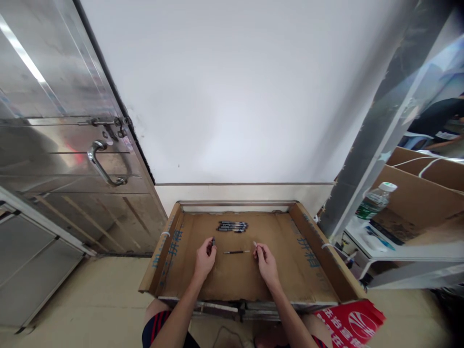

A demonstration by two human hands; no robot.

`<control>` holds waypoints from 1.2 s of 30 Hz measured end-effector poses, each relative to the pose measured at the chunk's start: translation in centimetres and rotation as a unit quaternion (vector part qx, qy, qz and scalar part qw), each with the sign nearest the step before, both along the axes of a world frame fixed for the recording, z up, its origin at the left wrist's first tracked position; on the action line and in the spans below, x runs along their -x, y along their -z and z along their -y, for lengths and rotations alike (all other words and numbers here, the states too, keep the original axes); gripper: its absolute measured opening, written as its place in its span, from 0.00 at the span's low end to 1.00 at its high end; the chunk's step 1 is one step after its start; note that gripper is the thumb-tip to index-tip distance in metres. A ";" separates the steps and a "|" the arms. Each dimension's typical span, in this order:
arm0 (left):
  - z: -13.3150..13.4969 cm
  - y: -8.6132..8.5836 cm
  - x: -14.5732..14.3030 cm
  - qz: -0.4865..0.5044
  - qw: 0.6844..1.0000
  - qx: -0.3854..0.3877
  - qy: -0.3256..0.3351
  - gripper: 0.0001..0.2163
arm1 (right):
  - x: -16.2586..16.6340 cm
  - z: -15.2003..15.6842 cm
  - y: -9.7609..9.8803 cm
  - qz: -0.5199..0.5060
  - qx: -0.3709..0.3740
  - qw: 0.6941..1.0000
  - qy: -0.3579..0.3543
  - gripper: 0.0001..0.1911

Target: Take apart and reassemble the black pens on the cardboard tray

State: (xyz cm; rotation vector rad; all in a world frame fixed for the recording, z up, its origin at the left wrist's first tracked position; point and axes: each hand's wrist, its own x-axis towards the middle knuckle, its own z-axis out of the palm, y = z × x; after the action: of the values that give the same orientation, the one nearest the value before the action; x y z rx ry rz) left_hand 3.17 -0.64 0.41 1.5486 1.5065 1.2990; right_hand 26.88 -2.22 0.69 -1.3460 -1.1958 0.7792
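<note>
My left hand (205, 257) rests on the cardboard tray (235, 270) with its fingers pinched on a small dark pen part (213, 240). My right hand (266, 261) lies further right, fingers pinched on a small pale piece (254, 244). Between the two hands a thin dark pen refill (235, 252) lies flat on the cardboard. A short row of dark pens (232, 226) lies further back, near the tray's far edge.
The tray has raised cardboard walls (319, 246) left and right. A metal door with a handle (103, 166) stands at the left. At the right are a plastic bottle (373, 202), cardboard boxes (416, 193) and a red bag (350, 321).
</note>
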 end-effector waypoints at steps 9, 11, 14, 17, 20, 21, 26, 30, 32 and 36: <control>-0.2 0.7 0.1 -0.006 1.000 -0.011 -0.004 0.14 | 0.0 0.1 0.0 -0.002 -0.007 1.000 -0.008 0.19; -0.2 0.7 0.2 0.003 1.000 -0.011 -0.006 0.15 | 0.0 0.0 0.0 -0.005 -0.009 1.000 -0.005 0.20; -0.2 0.9 0.3 0.034 0.999 -0.015 -0.006 0.15 | 0.0 0.0 0.0 -0.010 -0.013 1.000 -0.004 0.21; -0.1 1.1 0.3 0.089 0.996 -0.016 -0.003 0.16 | 0.0 0.1 0.0 -0.019 -0.021 1.000 -0.002 0.21; 0.2 1.4 0.2 0.131 0.991 0.004 0.009 0.17 | 0.0 0.1 0.0 -0.027 -0.025 0.999 -0.001 0.20; 0.3 1.4 0.1 0.140 0.990 0.010 0.012 0.17 | 0.0 0.1 0.0 -0.027 -0.024 0.999 0.000 0.21; 0.5 1.4 0.1 0.142 0.989 0.031 0.025 0.19 | 0.0 0.1 0.2 -0.019 -0.016 1.000 -0.012 0.22; 0.4 1.6 0.2 0.111 0.993 0.026 0.033 0.18 | 0.0 -0.1 0.5 -0.015 -0.011 1.000 -0.023 0.23; 0.4 1.7 0.3 0.094 0.995 0.021 0.034 0.17 | 0.0 -0.1 0.6 -0.017 -0.014 0.999 -0.027 0.22; 0.5 1.1 0.3 0.083 0.996 0.019 0.039 0.17 | 0.0 -0.2 0.5 -0.018 -0.026 0.999 -0.033 0.20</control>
State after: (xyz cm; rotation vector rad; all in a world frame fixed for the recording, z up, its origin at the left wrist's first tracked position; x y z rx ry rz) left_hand 2.90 -1.13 -0.73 1.4243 1.3457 1.3120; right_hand 26.84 -2.05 0.17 -1.2506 -1.2289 0.8094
